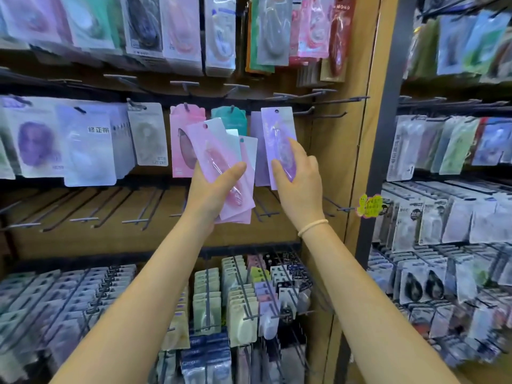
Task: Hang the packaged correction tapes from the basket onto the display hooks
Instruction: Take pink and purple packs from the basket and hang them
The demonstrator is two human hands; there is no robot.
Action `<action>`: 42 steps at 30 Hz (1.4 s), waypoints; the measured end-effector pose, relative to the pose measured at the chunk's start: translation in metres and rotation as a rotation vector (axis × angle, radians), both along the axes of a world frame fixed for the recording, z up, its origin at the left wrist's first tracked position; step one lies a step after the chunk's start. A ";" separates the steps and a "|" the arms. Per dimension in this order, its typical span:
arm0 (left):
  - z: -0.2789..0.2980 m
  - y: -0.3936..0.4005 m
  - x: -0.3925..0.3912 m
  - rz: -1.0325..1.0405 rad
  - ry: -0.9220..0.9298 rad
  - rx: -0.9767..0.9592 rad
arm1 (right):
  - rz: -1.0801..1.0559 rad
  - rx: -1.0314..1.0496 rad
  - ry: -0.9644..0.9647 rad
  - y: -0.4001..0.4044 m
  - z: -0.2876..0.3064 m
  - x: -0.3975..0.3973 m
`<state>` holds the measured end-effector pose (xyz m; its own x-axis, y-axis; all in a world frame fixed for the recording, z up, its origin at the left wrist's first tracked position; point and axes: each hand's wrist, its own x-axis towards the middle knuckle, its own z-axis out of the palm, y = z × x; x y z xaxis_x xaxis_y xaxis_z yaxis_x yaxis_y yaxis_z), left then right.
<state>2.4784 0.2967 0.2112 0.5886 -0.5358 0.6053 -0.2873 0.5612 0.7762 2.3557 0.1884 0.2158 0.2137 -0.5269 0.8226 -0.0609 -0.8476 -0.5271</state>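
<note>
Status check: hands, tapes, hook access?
Left hand grips a fanned stack of pink packs. Right hand holds a purple pack up at the hook row, hole not visibly threaded. Nothing blocking.

Bare hooks (329, 112) right of purple packs (259, 151)

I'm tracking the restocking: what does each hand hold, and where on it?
The left hand grips a fan of pink packs at their lower half. The right hand holds a purple pack by its lower half.
</note>
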 end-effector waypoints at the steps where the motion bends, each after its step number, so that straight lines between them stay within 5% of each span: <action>1: 0.000 -0.001 -0.002 0.009 -0.001 0.000 | -0.005 -0.004 0.006 -0.001 -0.001 -0.001; 16: -0.011 0.002 -0.014 0.066 0.047 -0.059 | 0.045 0.079 0.248 -0.030 -0.005 0.012; 19: -0.013 0.003 -0.017 0.017 0.076 -0.069 | -0.032 0.042 0.099 -0.025 -0.011 -0.002; 26: -0.011 -0.010 -0.046 -0.231 0.108 -0.110 | 0.515 0.277 0.063 0.005 -0.026 -0.029; 42: -0.022 -0.029 -0.070 -0.114 0.025 0.016 | 0.534 0.329 -0.222 -0.011 -0.030 -0.060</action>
